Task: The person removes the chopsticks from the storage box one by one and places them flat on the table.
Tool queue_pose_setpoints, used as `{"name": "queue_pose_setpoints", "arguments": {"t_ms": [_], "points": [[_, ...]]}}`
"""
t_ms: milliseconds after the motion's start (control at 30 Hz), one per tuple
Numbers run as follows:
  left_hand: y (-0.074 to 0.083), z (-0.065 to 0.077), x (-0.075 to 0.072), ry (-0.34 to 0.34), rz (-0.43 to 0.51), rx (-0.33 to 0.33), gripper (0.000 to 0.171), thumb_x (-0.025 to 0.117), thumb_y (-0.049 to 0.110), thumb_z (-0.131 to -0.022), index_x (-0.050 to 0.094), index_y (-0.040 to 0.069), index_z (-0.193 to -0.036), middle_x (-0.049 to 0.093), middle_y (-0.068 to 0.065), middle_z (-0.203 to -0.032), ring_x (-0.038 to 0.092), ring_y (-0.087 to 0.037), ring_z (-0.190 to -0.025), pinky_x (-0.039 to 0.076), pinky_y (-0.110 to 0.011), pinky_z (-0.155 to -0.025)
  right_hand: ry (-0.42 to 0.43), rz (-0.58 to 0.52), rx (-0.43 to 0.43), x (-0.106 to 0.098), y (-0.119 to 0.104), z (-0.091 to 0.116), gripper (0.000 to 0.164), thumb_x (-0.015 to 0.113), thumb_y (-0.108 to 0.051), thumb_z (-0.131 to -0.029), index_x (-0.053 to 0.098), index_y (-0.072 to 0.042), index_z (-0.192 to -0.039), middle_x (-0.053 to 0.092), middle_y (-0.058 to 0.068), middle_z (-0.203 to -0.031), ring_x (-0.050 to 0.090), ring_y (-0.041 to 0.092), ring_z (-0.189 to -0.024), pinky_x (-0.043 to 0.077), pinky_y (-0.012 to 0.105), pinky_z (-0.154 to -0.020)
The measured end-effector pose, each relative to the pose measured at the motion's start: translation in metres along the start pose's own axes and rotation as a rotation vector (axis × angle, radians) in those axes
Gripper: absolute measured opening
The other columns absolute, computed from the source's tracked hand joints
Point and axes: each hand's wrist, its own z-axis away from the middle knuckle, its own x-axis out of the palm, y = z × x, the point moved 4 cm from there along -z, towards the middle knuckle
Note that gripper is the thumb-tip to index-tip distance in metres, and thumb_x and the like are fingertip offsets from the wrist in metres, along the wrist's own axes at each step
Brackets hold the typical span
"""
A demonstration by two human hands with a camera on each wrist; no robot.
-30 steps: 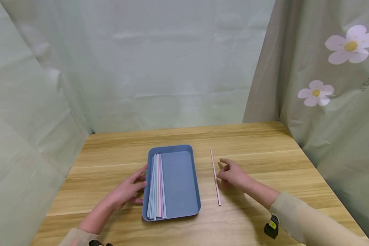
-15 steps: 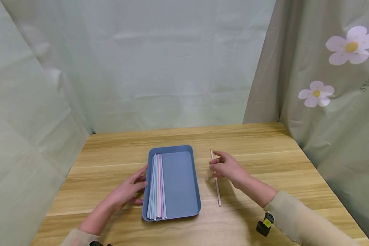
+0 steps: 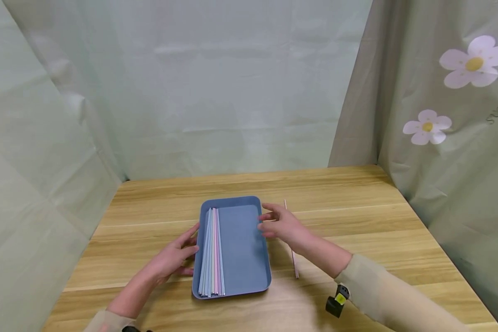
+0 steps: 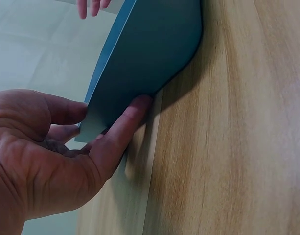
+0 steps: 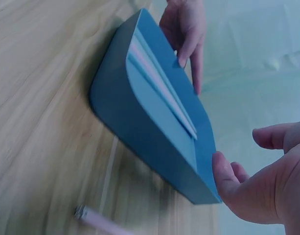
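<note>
A blue rectangular tray (image 3: 245, 249) lies on the table with several pale blue and pink chopsticks (image 3: 212, 251) lengthwise along its left side. My left hand (image 3: 172, 258) rests against the tray's left wall, fingers spread and touching the outside and rim. Over the right rim is my right hand (image 3: 284, 228), its fingers relaxed and nothing held between them. One pink chopstick (image 3: 295, 266) lies on the table right of the tray, partly hidden under the right hand. In the right wrist view, the silver end of this chopstick (image 5: 101, 221) shows below the tray.
The wood-grain table (image 3: 357, 221) ends at a pale curtain (image 3: 249, 115) behind and at the left. A grey-green curtain with white flowers (image 3: 427, 127) hangs at the right. Each wrist wears a small black device, the right one (image 3: 337, 300) with a yellow patch.
My right hand has moved left, from beside the loose pink chopstick, across it, to the tray's right rim. The chopstick stays on the table. The left hand and tray have not moved.
</note>
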Motion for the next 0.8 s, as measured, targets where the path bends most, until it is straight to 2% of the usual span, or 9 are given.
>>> {"name": "queue_pose_setpoints", "arguments": {"t_ms": [267,467,800], "points": [[0.001,-0.002,0.001,0.008,-0.002,0.006,0.067,0.048,0.008,-0.108,0.022,0.031,-0.165,0.03,-0.024,-0.156,0.054,-0.036,-0.115,0.061,-0.048,-0.074,-0.056,-0.066,0.016,0.021,-0.002,-0.012,0.074,0.066,0.0,-0.092,0.031,0.001,-0.157,0.047,0.032,-0.146,0.053,0.044,-0.13,0.051,0.051,-0.101],[0.0,-0.003,0.001,0.015,0.004,0.007,0.067,0.048,0.007,-0.108,0.022,0.031,-0.165,0.029,-0.024,-0.157,0.053,-0.037,-0.118,0.061,-0.048,-0.074,-0.085,-0.075,0.073,0.039,0.001,-0.018,0.071,0.065,0.0,-0.093,0.033,0.0,-0.157,0.047,0.03,-0.146,0.055,0.041,-0.127,0.053,0.05,-0.099],[0.0,-0.004,0.002,-0.003,0.005,0.011,0.066,0.047,0.009,-0.108,0.022,0.032,-0.165,0.029,-0.024,-0.157,0.052,-0.038,-0.119,0.062,-0.05,-0.071,-0.169,-0.103,0.184,0.069,0.018,-0.016,0.077,0.068,0.005,-0.091,0.028,0.003,-0.158,0.049,0.03,-0.142,0.06,0.035,-0.118,0.055,0.054,-0.094]]}}
